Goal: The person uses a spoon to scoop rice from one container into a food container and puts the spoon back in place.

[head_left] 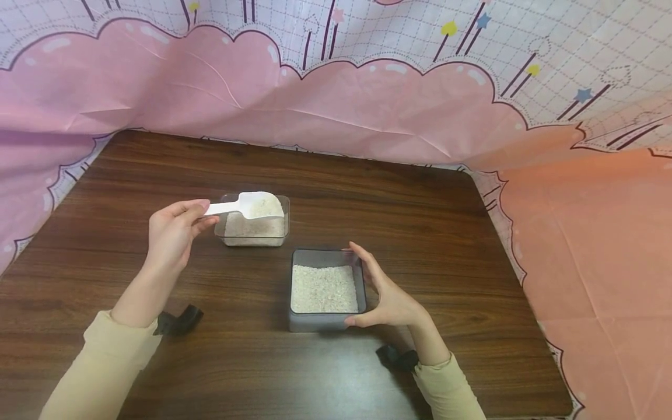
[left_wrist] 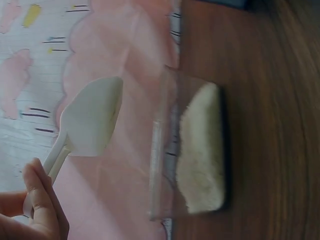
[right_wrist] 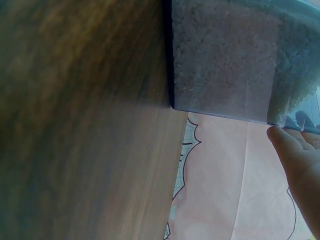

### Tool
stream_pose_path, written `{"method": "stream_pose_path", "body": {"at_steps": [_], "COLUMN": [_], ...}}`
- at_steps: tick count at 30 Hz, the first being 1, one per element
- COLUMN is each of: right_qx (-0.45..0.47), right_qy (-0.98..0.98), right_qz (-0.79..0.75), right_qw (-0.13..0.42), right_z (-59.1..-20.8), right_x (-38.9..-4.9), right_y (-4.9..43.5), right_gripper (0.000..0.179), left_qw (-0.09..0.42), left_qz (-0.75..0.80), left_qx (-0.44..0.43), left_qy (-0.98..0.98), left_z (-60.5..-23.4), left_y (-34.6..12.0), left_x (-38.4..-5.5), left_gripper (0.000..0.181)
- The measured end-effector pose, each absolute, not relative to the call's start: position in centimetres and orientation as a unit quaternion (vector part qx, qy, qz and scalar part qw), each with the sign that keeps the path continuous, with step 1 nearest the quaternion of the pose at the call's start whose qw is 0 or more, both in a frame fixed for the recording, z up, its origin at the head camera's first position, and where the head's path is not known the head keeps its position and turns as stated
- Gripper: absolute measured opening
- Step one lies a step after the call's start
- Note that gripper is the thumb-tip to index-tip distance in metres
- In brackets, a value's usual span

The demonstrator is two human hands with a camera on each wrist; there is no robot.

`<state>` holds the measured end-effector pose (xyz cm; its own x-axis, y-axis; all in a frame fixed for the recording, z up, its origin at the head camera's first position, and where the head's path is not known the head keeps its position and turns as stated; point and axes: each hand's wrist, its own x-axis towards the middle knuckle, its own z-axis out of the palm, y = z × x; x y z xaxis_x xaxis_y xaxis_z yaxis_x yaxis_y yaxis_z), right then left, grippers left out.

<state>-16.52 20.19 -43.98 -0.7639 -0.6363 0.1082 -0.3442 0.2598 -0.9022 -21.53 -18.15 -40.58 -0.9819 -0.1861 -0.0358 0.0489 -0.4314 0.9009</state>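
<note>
My left hand [head_left: 172, 233] pinches the handle of a white scoop [head_left: 224, 208], which holds some rice [head_left: 266, 206]. The scoop hangs above a small clear plastic box [head_left: 287, 224] partly filled with rice; in the left wrist view its rice [left_wrist: 200, 155] is heaped unevenly. My right hand [head_left: 387, 296] grips the right side of a grey see-through square container [head_left: 317, 322], thumb at the front corner and fingers at the back. White rice [head_left: 324, 290] lies inside it below the rim. Grains show through the container's wall [right_wrist: 225, 60] in the right wrist view.
Both boxes stand on a dark wooden table [head_left: 420, 233], the clear one farther back and to the left. A pink patterned cloth [head_left: 336, 111] hangs behind the table and along its sides. Black straps [head_left: 181, 321] show by both wrists.
</note>
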Motion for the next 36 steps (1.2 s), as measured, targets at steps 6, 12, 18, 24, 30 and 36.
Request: {"method": "stream_pose_path", "body": {"at_steps": [6, 12, 18, 24, 30, 36], "right_qx": [-0.313, -0.314, -0.314, -0.311, -0.309, -0.309], "right_qy": [0.78, 0.778, 0.778, 0.78, 0.782, 0.783], "right_qz": [-0.524, -0.524, -0.525, -0.524, -0.521, -0.52], "right_qw": [0.143, 0.143, 0.144, 0.144, 0.145, 0.147], "right_z": [-43.9, -43.8, -43.9, -43.8, -43.7, -43.8], "right_x": [-16.5, -16.5, -16.4, -16.4, -16.3, -16.4], "right_y": [20.1, 20.1, 20.1, 20.1, 20.2, 20.2], "right_gripper": [0.124, 0.125, 0.125, 0.124, 0.124, 0.125], "left_qw": [0.074, 0.059, 0.082, 0.126, 0.183, 0.256], "left_qz": [-0.798, -0.727, -0.649, -0.531, -0.456, -0.457], "left_qx": [0.078, 0.078, 0.036, -0.028, -0.105, -0.137], "left_qy": [-0.593, -0.679, -0.755, -0.837, -0.865, -0.841], "left_z": [-41.8, -42.2, -41.2, -39.2, -37.3, -35.3], "left_y": [-17.9, -17.7, -17.1, -16.3, -15.2, -14.7], "left_x": [-23.0, -23.7, -23.8, -23.2, -22.0, -20.6], "left_gripper": [0.02, 0.019, 0.03, 0.025, 0.016, 0.015]}}
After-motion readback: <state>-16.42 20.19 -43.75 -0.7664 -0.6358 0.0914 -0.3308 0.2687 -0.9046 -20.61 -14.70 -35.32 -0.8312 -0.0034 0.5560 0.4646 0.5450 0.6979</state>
